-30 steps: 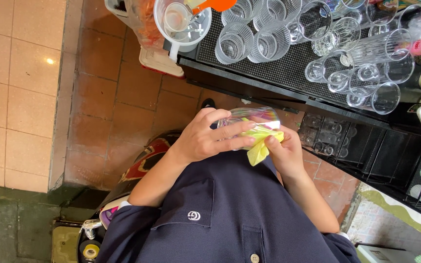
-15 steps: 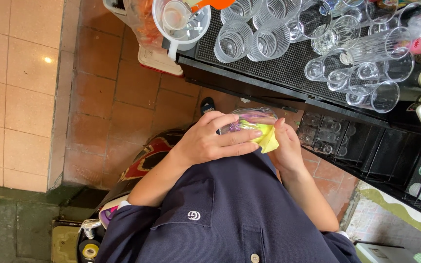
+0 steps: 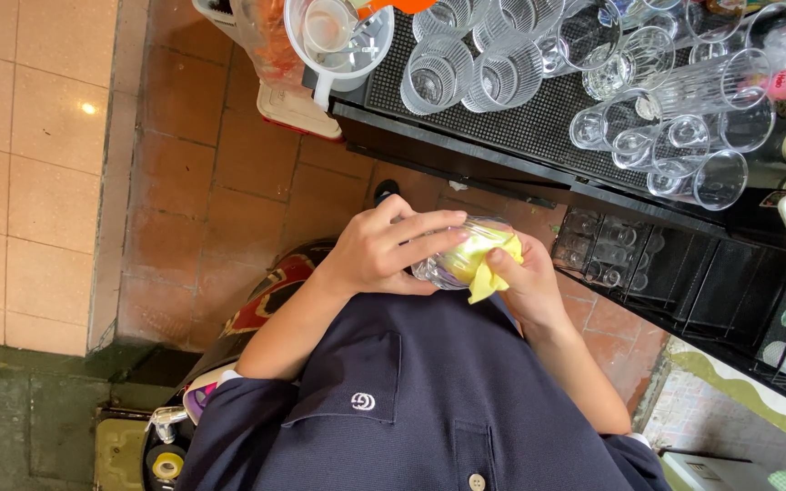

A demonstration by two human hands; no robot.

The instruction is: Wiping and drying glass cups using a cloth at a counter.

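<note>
Since before, your left hand [image 3: 379, 255] has wrapped further over the clear glass [image 3: 448, 264] at frame centre; keep gripping while your right hand [image 3: 525, 286] seemingly pinches the yellow cloth [image 3: 488, 264] inside.

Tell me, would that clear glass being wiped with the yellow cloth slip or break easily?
Probably fragile: the glass looks thin, clear and ribbed like those on the black mat. It may be slippery if wet, though the yellow cloth and both hands' grip, left hand and right hand, steady it.

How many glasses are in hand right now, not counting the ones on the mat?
1. The clear glass is in front of the torso, gripped by the left hand, with the right hand pressing a yellow cloth against it. No second one shows.
</note>
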